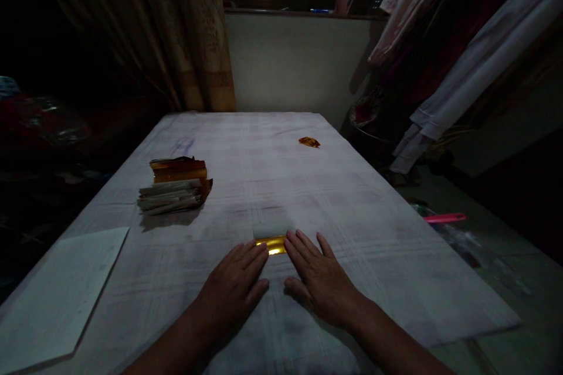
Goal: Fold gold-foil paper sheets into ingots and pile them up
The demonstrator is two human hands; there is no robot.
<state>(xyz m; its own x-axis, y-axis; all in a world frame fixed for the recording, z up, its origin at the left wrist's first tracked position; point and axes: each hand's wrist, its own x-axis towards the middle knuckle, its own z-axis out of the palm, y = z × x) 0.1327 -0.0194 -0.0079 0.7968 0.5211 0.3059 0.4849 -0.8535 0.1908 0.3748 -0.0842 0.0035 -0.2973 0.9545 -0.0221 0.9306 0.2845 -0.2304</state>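
Observation:
A small sheet of gold foil paper point(277, 244) lies on the cloth-covered table, with a pale strip point(270, 228) along its far side. My left hand point(235, 278) rests flat with its fingertips on the left end of the gold paper. On the right end lie the fingertips of my right hand point(319, 275), its fingers stretched out and slightly spread. Both thumbs point inward, apart from each other. To the left, a curled stack of gold and grey paper sheets point(176, 187) sits on the table.
A folded gold piece point(309, 142) lies toward the table's far right. A white sheet point(65, 293) covers the near left corner of the table point(246, 146). Clothes point(475, 58) hang at the right, and a pink-handled object point(444, 218) is beyond the right edge. A curtain point(193, 41) hangs behind.

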